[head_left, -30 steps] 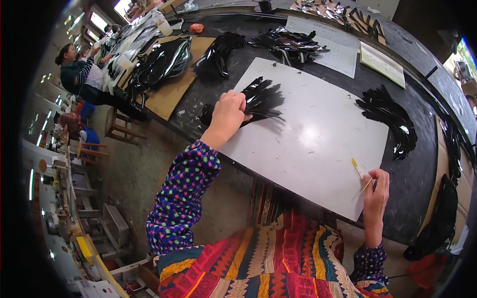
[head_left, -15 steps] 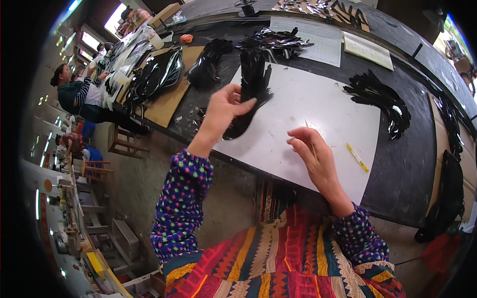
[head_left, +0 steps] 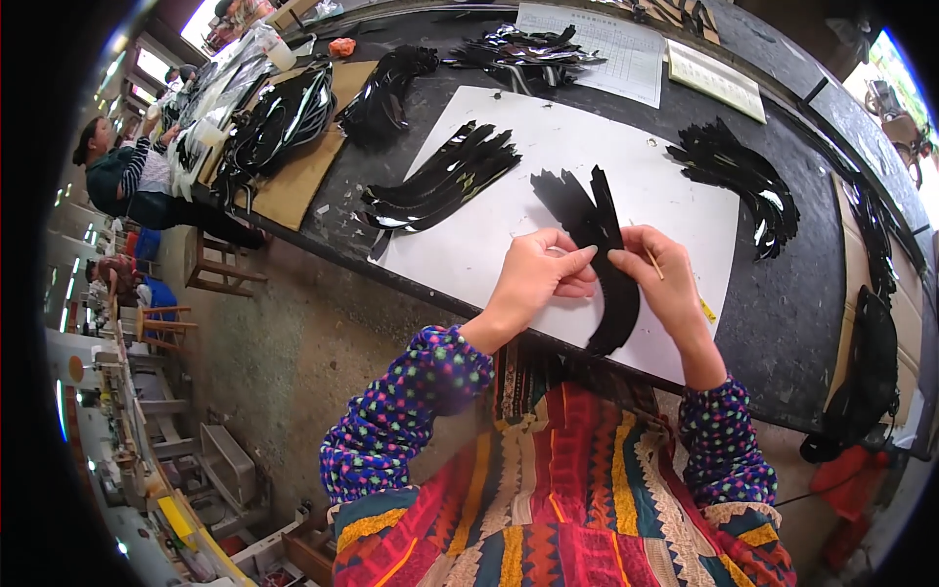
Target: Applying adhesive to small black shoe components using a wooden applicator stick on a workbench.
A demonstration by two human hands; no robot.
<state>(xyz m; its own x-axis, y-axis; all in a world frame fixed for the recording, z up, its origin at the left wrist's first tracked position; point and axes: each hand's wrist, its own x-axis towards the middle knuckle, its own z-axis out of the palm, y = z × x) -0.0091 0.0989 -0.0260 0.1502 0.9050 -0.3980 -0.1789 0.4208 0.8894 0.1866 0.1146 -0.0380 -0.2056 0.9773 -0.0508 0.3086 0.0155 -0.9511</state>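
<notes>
Over the white board [head_left: 460, 249], both hands hold a fanned bunch of curved black strips [head_left: 616, 303] with jagged, slanted upper ends. My left hand [head_left: 538, 279] is closed, its thumb and fingers pinching the bunch from the left. From the right, my right hand [head_left: 673, 289] pinches the strips near where they fan apart. A thin pale stick [head_left: 653, 263] pokes out between that hand's fingers. Another fan of black strips [head_left: 450, 176] lies at the board's left, and a third pile [head_left: 748, 186] rests across its right edge.
More black strips [head_left: 391, 88] and shiny bundles [head_left: 284, 127] lie left on cardboard [head_left: 308, 186]. A printed sheet [head_left: 626, 68] and open notebook [head_left: 714, 80] sit at the back. A yellow pen-like stick [head_left: 708, 311] is partly hidden by my right hand. A person [head_left: 122, 176] works far left.
My left hand has moved right from the left pile, which now lies spread on the board, carrying black strips to the middle. My right hand has closed on them, still keeping the stick.
</notes>
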